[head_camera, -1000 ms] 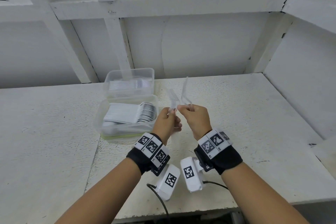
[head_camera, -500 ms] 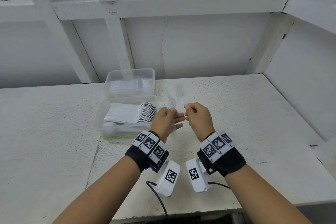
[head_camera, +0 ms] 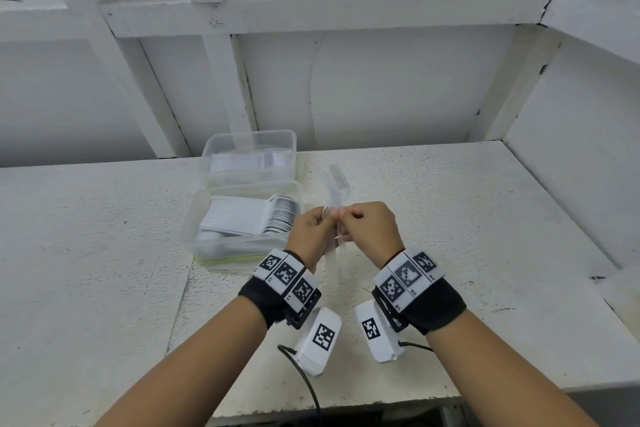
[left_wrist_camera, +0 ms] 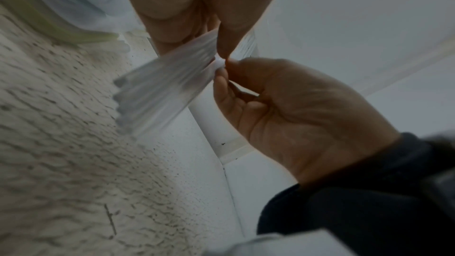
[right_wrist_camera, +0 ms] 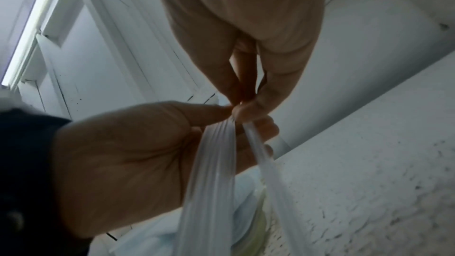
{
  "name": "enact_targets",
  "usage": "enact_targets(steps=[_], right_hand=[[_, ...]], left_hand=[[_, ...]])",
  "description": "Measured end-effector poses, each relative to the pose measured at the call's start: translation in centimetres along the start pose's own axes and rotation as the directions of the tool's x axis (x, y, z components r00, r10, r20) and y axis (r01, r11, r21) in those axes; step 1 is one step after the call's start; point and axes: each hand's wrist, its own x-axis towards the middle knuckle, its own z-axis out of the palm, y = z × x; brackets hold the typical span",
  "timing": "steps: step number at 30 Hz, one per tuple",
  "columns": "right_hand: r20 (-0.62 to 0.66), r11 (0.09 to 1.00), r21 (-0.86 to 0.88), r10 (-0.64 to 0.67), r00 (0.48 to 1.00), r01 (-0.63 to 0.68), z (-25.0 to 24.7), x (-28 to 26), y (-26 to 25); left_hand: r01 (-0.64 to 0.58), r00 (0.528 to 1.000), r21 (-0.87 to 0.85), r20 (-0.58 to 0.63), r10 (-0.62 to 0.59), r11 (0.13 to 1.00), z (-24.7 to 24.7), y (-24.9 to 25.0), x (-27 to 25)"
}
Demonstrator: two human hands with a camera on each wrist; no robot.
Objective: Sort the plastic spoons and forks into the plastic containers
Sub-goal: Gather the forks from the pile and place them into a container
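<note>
Clear plastic forks, small bunch: pinched between left hand and right hand, right of the near container. Step: separating. Next: drop into the fork container.

- Head view's bright, flat and even, barely any shadows, straight edges bow outward near the corners.
- Both wrist views are dimmer, greyish and soft.
- Clear cutlery smears with motion blur.
</note>
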Motion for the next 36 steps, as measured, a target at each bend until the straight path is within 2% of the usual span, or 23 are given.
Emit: enact_targets(steps=[4,6,9,11,15,18,20,22,27,29,31,33,34,35,36], right_hand=[[0.019,0.983,0.156,0.094,0.995,-0.096,-0.3,0.5,0.0],[0.032,0.98,0.174,0.096,0.995,-0.1,-0.4,0.6,0.0],[0.082,0.998,0.068,-0.001,0.997,-0.004,-1.2,0.7,-0.1],[0.107,0.999,0.007,-0.037,0.994,0.036,-2.0,0.9,-0.3],[0.061,1.0,0.014,0.001,0.998,-0.002,-3.6,1.8,-1.5],[0.167,0.994,-0.087,-0.056,0.984,0.071,-3.7,2.2,-2.1],[0.183,0.981,-0.133,-0.117,0.976,0.142,-3.2,2.5,-1.9],[0.138,0.977,-0.115,-0.161,0.977,0.177,-2.8,2.8,-1.5],[0.083,0.961,-0.119,-0.242,0.967,0.251,-3.0,2.9,-1.1],[0.045,0.961,-0.07,-0.266,0.963,0.268,-3.5,3.2,-1.3],[0.017,0.959,0.006,-0.283,0.959,0.283,-4.1,3.6,-1.5],[0.07,0.957,0.062,-0.287,0.955,0.283,-5.0,3.7,-1.6],[0.128,0.959,0.082,-0.28,0.951,0.272,-5.6,3.7,-1.6],[0.203,0.964,0.111,-0.258,0.944,0.24,-6.4,3.7,-1.6],[0.29,0.971,0.132,-0.228,0.93,0.198,-7.2,3.6,-1.9]], left_hand=[[-0.022,0.999,0.011,0.047,0.021,1.0,-0.1,0.1,-0.1],[-0.028,0.995,0.023,0.093,0.025,0.999,-0.3,0.4,-0.1],[-0.031,0.988,0.048,0.154,0.024,0.998,-0.6,1.0,-0.2],[-0.068,0.987,0.127,0.152,0.048,0.99,-0.8,1.3,-0.2],[-0.147,0.979,0.327,0.182,0.09,0.934,-0.9,1.6,-0.1],[-0.175,0.963,0.404,0.26,0.071,0.898,-0.6,1.8,-0.6],[-0.12,0.947,0.339,0.322,0.004,0.933,-0.2,2.0,-1.0],[-0.038,0.932,0.259,0.357,-0.059,0.965,0.2,2.3,-1.4],[0.057,0.915,0.169,0.385,-0.119,0.984,0.2,2.2,-1.7],[0.145,0.872,0.139,0.45,-0.193,0.98,-0.3,2.1,-1.7],[0.19,0.814,0.192,0.517,-0.264,0.963,-1.0,2.2,-1.8],[0.129,0.803,0.321,0.521,-0.289,0.938,-1.9,2.8,-1.6],[0.044,0.822,0.428,0.498,-0.277,0.903,-2.3,3.4,-1.5],[-0.086,0.849,0.568,0.471,-0.238,0.818,-2.9,4.1,-1.3],[-0.24,0.873,0.716,0.454,-0.177,0.656,-3.5,5.0,-1.1]])
